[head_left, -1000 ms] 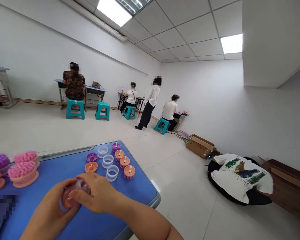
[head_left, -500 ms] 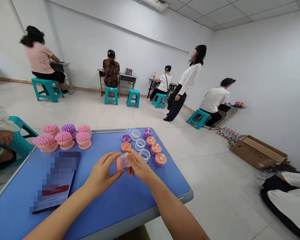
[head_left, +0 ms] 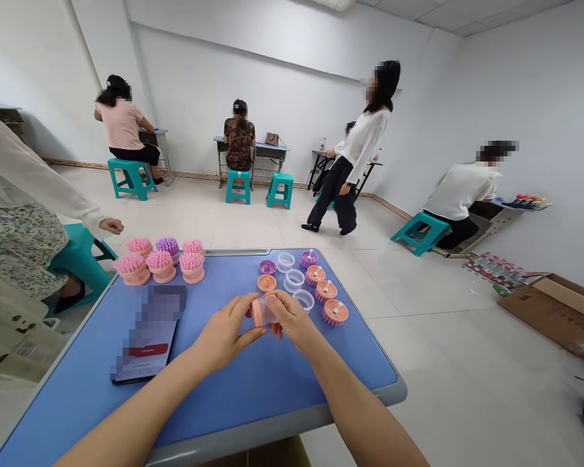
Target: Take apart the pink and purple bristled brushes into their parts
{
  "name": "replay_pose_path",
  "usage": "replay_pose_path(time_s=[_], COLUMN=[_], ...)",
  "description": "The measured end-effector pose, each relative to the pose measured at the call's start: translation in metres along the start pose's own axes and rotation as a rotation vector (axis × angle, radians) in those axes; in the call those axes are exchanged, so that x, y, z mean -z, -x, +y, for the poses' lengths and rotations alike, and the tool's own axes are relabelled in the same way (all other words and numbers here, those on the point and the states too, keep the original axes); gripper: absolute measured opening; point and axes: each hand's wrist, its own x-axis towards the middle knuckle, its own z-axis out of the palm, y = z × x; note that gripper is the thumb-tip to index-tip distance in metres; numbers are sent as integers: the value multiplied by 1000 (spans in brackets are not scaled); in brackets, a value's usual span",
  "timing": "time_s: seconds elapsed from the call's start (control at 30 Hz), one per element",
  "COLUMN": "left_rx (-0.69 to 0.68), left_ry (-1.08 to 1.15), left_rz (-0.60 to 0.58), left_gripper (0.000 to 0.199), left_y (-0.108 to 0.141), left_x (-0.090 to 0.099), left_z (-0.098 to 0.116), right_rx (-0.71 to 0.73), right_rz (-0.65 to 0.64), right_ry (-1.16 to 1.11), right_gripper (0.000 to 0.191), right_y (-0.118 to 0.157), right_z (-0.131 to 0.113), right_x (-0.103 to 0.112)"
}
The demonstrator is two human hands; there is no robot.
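Note:
Above the blue table, both my hands are closed on a small clear plastic cup with a peach rim (head_left: 264, 312). My left hand (head_left: 224, 332) grips the peach end between thumb and fingers, while my right hand (head_left: 294, 321) wraps the clear end. Just beyond lie an orange round cap (head_left: 267, 283) and a purple round cap (head_left: 267, 267). Clear plastic rings (head_left: 293, 287) form a column beside them. Farther right, several bristled discs lie bristles down, orange (head_left: 335, 312) and purple (head_left: 309, 259), with small white stems on top.
Pink-bristled brushes (head_left: 160, 266) and a purple one (head_left: 168, 246) stand at the table's far left. A phone (head_left: 148, 340) lies left of my hands. Another person's hand (head_left: 111, 226) is near the far left corner. A cardboard box (head_left: 555, 314) and turquoise stools (head_left: 279, 189) stand on the floor.
The view has turned, so the table and its things sit farther right. My hands keep their hold on the cup. At left a person's arm now reaches out; the standing person has taken a step.

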Motion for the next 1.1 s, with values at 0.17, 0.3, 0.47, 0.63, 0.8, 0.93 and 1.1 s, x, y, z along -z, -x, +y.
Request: replay_pose_path(time_s=[0.17, 0.3, 0.47, 0.63, 0.8, 0.93, 1.1], left_rx=[76, 106, 215, 323, 413, 528, 453], left_ry=[17, 32, 192, 347, 481, 777, 1076], left_rz=[-49, -53, -68, -26, -73, -90, -117], left_gripper=[48, 48, 37, 33, 44, 49, 68], left_y=[0, 0, -2, -2, 0, 1, 1], left_x=[3, 6, 11, 15, 14, 8, 4], left_z=[5, 9, 15, 19, 13, 6, 6], right_rx=[49, 68, 234, 284, 266, 286, 230], right_rz=[-16, -31, 1, 3, 12, 53, 104], right_ry=[-10, -2, 176, 214, 278, 317, 225], right_gripper=[36, 35, 30, 28, 31, 34, 37], right_y=[0, 1, 4, 9, 10, 10, 12], right_z=[1, 2, 5, 5, 14, 20, 15], right_x=[-1, -2, -3, -6, -5, -4, -5])
